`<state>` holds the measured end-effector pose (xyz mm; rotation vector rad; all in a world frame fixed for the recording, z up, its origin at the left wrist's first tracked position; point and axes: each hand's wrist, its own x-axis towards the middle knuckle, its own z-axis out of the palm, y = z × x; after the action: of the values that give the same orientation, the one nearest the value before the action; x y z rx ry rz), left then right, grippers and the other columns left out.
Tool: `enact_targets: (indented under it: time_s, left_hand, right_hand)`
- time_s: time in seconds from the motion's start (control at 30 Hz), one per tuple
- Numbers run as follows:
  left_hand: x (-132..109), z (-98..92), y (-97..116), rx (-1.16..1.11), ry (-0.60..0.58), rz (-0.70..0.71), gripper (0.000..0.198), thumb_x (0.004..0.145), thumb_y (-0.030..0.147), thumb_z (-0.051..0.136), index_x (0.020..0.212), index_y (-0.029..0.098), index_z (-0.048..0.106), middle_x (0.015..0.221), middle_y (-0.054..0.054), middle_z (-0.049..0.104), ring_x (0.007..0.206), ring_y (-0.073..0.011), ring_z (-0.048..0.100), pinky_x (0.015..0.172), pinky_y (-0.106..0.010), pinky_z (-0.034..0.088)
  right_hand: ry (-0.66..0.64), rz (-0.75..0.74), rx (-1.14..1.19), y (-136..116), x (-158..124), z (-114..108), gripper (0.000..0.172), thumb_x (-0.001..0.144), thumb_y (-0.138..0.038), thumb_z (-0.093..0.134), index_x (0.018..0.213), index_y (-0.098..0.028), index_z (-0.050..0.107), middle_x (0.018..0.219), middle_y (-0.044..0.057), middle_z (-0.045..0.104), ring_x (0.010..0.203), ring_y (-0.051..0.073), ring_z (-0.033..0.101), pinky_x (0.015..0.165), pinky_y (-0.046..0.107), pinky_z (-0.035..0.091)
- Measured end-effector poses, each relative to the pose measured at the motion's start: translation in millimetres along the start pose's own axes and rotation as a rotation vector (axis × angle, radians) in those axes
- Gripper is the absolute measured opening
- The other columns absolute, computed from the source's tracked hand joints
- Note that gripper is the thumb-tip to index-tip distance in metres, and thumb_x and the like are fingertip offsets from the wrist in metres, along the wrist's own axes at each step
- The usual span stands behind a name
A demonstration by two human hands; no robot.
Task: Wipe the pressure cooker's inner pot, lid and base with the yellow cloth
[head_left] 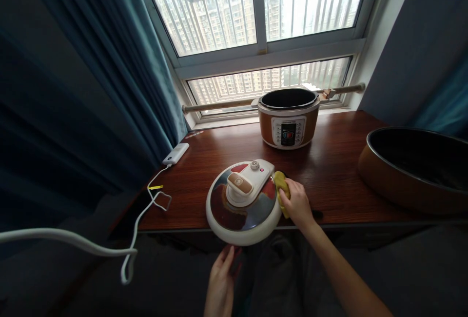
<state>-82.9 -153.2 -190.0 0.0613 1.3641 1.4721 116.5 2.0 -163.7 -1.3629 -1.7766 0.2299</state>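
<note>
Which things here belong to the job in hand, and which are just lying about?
Seemingly part of the job:
cloth, in the right hand, at the lid's side
lid, left hand at its near edge

Seemingly just lying about:
cooker, open, untouched
pot
white device
cable

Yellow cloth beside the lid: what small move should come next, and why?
Probably slide the yellow cloth along the pale rim of the lid: the right hand grips it at the lid's right edge, and the left hand is by the near edge, perhaps steadying the lid.
</note>
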Motion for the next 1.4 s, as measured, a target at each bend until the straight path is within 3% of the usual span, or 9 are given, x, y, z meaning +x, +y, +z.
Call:
enact_targets:
  time_s: [0.17, 0.4, 0.57, 0.73, 0.83, 1.0, 1.1, 1.2, 1.4]
  left_hand:
    - [9.5, 2.4, -13.9, -0.114, 0.031, 0.015, 0.027, 0.065, 0.01, 0.07, 0.088, 0.018, 0.061, 0.092, -0.005, 0.066, 0.084, -0.0152, 0.063, 0.071, -0.025, 0.048]
    - [21.4, -2.3, -25.3, -0.187, -0.014, 0.048, 0.034, 0.059, 0.01, 0.071, 0.091, 0.017, 0.062, 0.091, -0.005, 0.068, 0.08, -0.0203, 0.065, 0.064, -0.028, 0.052]
    - [13.6, 1.4, -18.7, -0.103, 0.079, 0.047, 0.019, 0.066, 0.009, 0.065, 0.084, 0.017, 0.063, 0.088, -0.005, 0.068, 0.083, -0.0192, 0.065, 0.075, -0.029, 0.05]
    - [6.9, 3.8, -15.2, -0.121, 0.114, 0.015, 0.015, 0.074, 0.005, 0.056, 0.082, 0.017, 0.063, 0.086, -0.004, 0.068, 0.079, -0.0142, 0.065, 0.074, -0.026, 0.048]
    - [5.8, 3.5, -15.7, -0.114, 0.111, 0.008, 0.014, 0.075, 0.007, 0.057, 0.084, 0.017, 0.063, 0.088, -0.005, 0.068, 0.082, -0.0156, 0.065, 0.075, -0.028, 0.048]
    - [5.6, 3.7, -15.9, -0.045, 0.096, 0.027, 0.017, 0.066, 0.013, 0.068, 0.082, 0.016, 0.063, 0.087, -0.007, 0.069, 0.091, -0.0232, 0.065, 0.083, -0.035, 0.046]
    - [7.8, 3.0, -16.2, -0.035, 0.095, 0.042, 0.02, 0.062, 0.016, 0.072, 0.08, 0.016, 0.064, 0.087, -0.008, 0.069, 0.095, -0.0257, 0.063, 0.083, -0.036, 0.046]
    - [13.3, 0.1, -18.6, -0.043, 0.092, 0.049, 0.024, 0.057, 0.017, 0.075, 0.079, 0.016, 0.065, 0.087, -0.008, 0.069, 0.098, -0.0266, 0.062, 0.079, -0.034, 0.047]
    - [22.8, -7.0, -25.9, -0.097, 0.048, 0.065, 0.029, 0.054, 0.02, 0.077, 0.081, 0.016, 0.067, 0.09, -0.007, 0.068, 0.102, -0.0263, 0.059, 0.073, -0.03, 0.048]
  right_hand:
    - [-0.026, -0.256, 0.092, -29.5, -33.9, -4.3, 0.03, 0.083, -0.012, 0.043, 0.111, -0.017, 0.053, 0.116, 0.007, 0.058, 0.11, 0.024, 0.042, 0.094, 0.044, 0.039]
    - [-0.394, -0.664, 0.218, -82.7, -61.0, -3.5, 0.022, 0.083, -0.015, 0.047, 0.102, -0.021, 0.056, 0.112, 0.001, 0.061, 0.113, 0.021, 0.042, 0.095, 0.036, 0.037]
    - [-0.291, -0.417, 0.172, -73.4, -40.0, 3.1, 0.021, 0.083, -0.017, 0.046, 0.102, -0.02, 0.056, 0.106, 0.004, 0.062, 0.105, 0.023, 0.044, 0.09, 0.038, 0.038]
    - [-0.057, -0.07, 0.036, -44.1, 10.7, 7.1, 0.017, 0.082, -0.016, 0.046, 0.093, -0.016, 0.06, 0.092, 0.009, 0.063, 0.093, 0.025, 0.047, 0.083, 0.04, 0.04]
    - [0.047, -0.008, 0.091, -50.8, 42.8, 1.2, 0.017, 0.084, -0.017, 0.044, 0.091, -0.015, 0.06, 0.088, 0.01, 0.063, 0.089, 0.023, 0.048, 0.081, 0.038, 0.041]
    - [-0.113, -0.417, 0.127, -97.8, 71.1, 5.6, 0.016, 0.084, -0.019, 0.047, 0.095, -0.02, 0.059, 0.098, 0.006, 0.062, 0.101, 0.023, 0.045, 0.089, 0.037, 0.036]
    - [-0.285, -0.492, 0.041, -113.8, 76.5, 23.2, 0.013, 0.084, -0.02, 0.047, 0.089, -0.019, 0.058, 0.093, 0.007, 0.063, 0.093, 0.021, 0.05, 0.082, 0.034, 0.038]
    - [-0.373, -0.55, 0.051, -115.6, 70.3, 33.1, 0.01, 0.083, -0.02, 0.048, 0.086, -0.019, 0.057, 0.089, 0.005, 0.063, 0.094, 0.02, 0.051, 0.082, 0.032, 0.037]
    - [-0.513, -0.924, 0.094, -103.6, 30.3, 15.9, 0.004, 0.074, -0.022, 0.054, 0.078, -0.02, 0.054, 0.08, 0.003, 0.063, 0.102, 0.021, 0.047, 0.091, 0.036, 0.031]
